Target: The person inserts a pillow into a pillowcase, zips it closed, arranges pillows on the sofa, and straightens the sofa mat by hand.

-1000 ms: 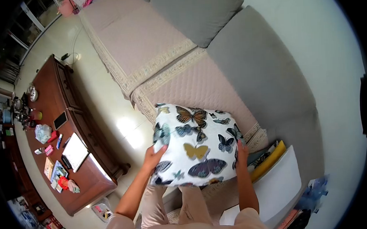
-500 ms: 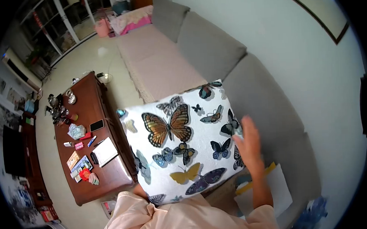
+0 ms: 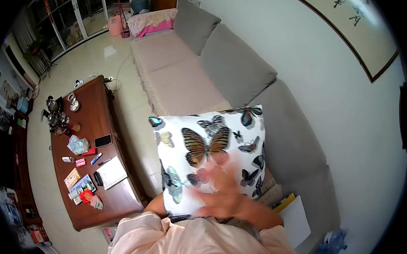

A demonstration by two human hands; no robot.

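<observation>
A white cushion (image 3: 168, 151) printed with colourful butterflies stands upright in front of my chest. My right hand (image 3: 222, 189) is over the lower middle of its front face, blurred by motion, with its fingers spread apart. Whether the palm touches the fabric cannot be made out. My left forearm (image 3: 156, 205) reaches behind the cushion's lower left side, and the left hand itself is hidden there.
A sofa (image 3: 179, 82) with pink covers and grey back cushions (image 3: 237, 62) runs behind the cushion. At left a wooden table (image 3: 87, 123) holds a phone, a notebook and a tea set. White and yellow items (image 3: 294, 218) lie at lower right, near blue plastic (image 3: 333, 243).
The cushion has tipped up from lying between both hands to upright. My right hand has left its right edge and crossed to its front. My left hand has gone behind it. The view has risen.
</observation>
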